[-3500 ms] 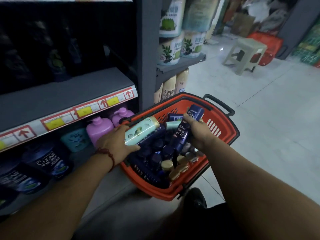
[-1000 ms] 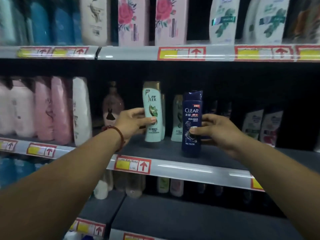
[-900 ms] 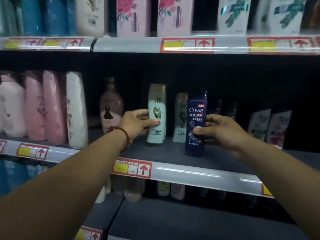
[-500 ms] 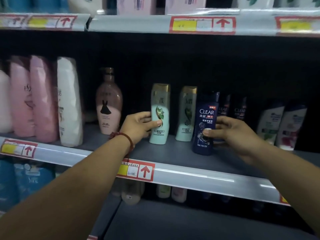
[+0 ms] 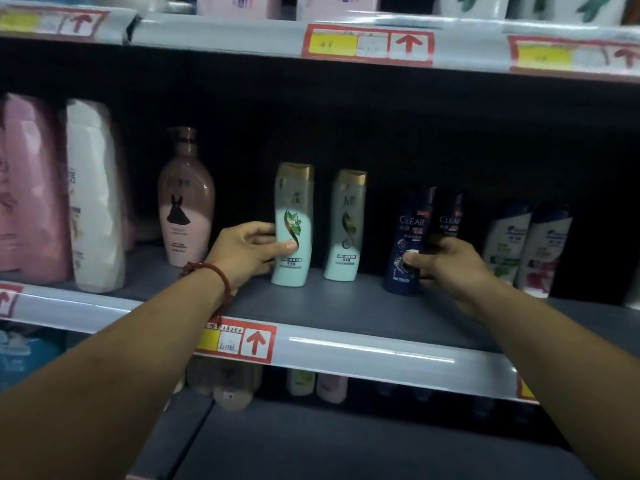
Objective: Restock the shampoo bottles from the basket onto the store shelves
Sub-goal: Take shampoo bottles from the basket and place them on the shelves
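My left hand (image 5: 248, 251) grips a mint-green shampoo bottle (image 5: 293, 223) with a gold cap, which stands upright on the grey middle shelf (image 5: 346, 306). A matching green bottle (image 5: 346, 226) stands just to its right. My right hand (image 5: 446, 268) holds a dark blue CLEAR bottle (image 5: 408, 237) low on its body, and its base rests on the shelf. Another dark CLEAR bottle (image 5: 448, 216) stands behind it. The basket is out of view.
A pink pump bottle (image 5: 185, 202) and tall pink and white refill pouches (image 5: 90, 195) stand at the left. White bottles (image 5: 526, 244) stand at the right. Price-tag rails (image 5: 239, 341) edge each shelf. The shelf above (image 5: 367, 43) overhangs, and more bottles stand on the lower shelf (image 5: 311, 382).
Both bottles came out of the basket and up to the middle shelf. Over the last second both hands pushed them deeper in and set them down upright.
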Tool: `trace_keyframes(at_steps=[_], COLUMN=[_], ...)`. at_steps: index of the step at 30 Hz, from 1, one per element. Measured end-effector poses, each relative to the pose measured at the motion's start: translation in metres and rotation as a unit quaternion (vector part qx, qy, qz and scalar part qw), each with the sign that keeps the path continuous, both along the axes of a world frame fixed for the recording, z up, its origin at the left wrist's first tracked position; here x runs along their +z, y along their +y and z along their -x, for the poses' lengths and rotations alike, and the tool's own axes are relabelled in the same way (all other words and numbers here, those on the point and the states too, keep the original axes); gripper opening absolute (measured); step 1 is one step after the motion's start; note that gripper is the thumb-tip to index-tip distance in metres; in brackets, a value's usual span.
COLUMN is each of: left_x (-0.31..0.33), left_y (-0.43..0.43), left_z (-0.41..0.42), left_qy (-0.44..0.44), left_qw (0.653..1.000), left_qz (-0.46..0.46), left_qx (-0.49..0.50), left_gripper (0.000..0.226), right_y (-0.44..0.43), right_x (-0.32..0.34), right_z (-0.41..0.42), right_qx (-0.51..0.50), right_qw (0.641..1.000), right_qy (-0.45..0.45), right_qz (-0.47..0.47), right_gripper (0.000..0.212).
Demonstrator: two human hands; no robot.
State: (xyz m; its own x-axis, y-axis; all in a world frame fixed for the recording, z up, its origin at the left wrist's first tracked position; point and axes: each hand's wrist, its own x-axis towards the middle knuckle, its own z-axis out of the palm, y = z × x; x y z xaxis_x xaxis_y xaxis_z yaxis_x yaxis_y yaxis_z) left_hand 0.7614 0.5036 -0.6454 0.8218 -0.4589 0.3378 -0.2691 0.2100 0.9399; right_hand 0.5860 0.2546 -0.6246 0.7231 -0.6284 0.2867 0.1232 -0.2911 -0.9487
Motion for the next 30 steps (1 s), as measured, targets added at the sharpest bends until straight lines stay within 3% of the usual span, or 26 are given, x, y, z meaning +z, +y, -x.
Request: trace_keyframes(at_steps=[8,12,17,25,30], left_x=[0.002,-0.001,-0.002,-0.002,-0.003], left_y=[-0.001,-0.002,-0.001,-0.003,-0.003], left_z=[0.005,0.004,0.003,0.006,0.003], left_qy=[0.024,0.013,0.014,0.003,0.005], left_qw=[0.999,0.997,0.997,0.997,0.996], left_qz=[-0.026,-0.080,-0.079,-0.075,-0.086], left_qx=[-0.016,-0.013,0.002,0.026,0.028], left_gripper=[0.055,0.059,0.069,0.045,0.045], right_y=[-0.016,-0.013,-0.017,-0.024,-0.023], right_x=[-0.018,-0.020,-0.022,-0.024,-0.025], right_z=[-0.014,-0.015,-0.018,-0.021,-0.020], right_qx=[-0.057,-0.099,-0.157,-0.185,-0.202], right_qw=[0.998,0.988,0.973,0.964,0.956], right_qy=[0.027,0.083,0.093,0.098,0.105], right_qz=[0.025,0.084,0.140,0.161,0.182], right_gripper=[0.038,0.074,0.042,0.043,0.046])
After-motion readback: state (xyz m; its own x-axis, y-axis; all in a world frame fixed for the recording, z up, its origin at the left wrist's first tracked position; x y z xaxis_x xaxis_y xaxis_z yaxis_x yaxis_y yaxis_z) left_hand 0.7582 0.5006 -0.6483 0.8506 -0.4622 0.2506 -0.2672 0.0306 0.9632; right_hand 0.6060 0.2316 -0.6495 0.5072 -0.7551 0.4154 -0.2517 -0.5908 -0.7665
